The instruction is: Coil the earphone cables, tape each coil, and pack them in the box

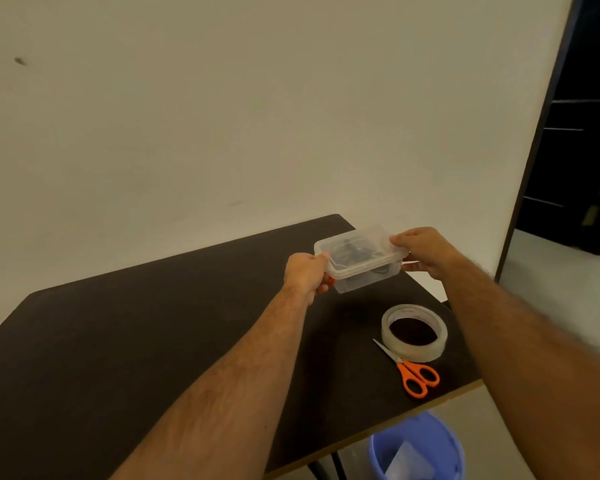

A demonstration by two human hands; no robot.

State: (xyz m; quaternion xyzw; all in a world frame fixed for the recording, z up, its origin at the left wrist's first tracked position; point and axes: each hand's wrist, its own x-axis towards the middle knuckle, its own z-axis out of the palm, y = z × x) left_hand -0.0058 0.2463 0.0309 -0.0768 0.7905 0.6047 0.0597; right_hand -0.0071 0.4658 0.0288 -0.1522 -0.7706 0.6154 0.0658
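Note:
A small clear plastic box [361,271] with its lid on is held between both hands near the far right part of the dark table [136,341]. Dark coiled earphone cables [352,252] show through the lid and wall. My left hand [305,273] grips the box's left end, fingers curled round it, with an orange bit showing under the fingers. My right hand [423,252] grips the right end, thumb on the lid. Whether the box rests on the table or hangs just above it cannot be told.
A roll of clear tape [414,332] lies flat on the table's right side, with orange-handled scissors [413,374] just in front of it. A blue bin [416,448] stands on the floor below the table's right edge. A wall rises behind; a dark doorway is at right.

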